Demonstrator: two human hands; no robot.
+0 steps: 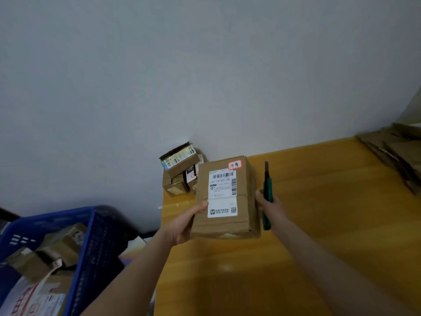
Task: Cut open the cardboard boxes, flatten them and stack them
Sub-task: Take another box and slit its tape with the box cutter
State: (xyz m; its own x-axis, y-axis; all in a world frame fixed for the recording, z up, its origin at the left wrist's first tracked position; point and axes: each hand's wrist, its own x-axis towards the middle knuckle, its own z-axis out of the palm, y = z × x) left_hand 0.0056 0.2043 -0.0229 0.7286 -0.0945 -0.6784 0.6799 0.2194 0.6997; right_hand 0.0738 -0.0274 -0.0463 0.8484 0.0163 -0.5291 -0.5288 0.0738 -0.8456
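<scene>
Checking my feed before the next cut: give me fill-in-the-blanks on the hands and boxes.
The right hand holds a ____ plastic utility knife.
The left hand grips the brown cardboard box with the white shipping label on its ____ side.
Brown parcels lie in the ____ plastic crate.
Flattened brown cardboard sheets lie at the yellow wooden table's far ____ end.
Missing: green; left; blue; right.

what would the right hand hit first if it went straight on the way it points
Probably the wall: ahead of the right hand and its green knife the table looks bare, the line passing beside the box. Depth is unclear.
</scene>
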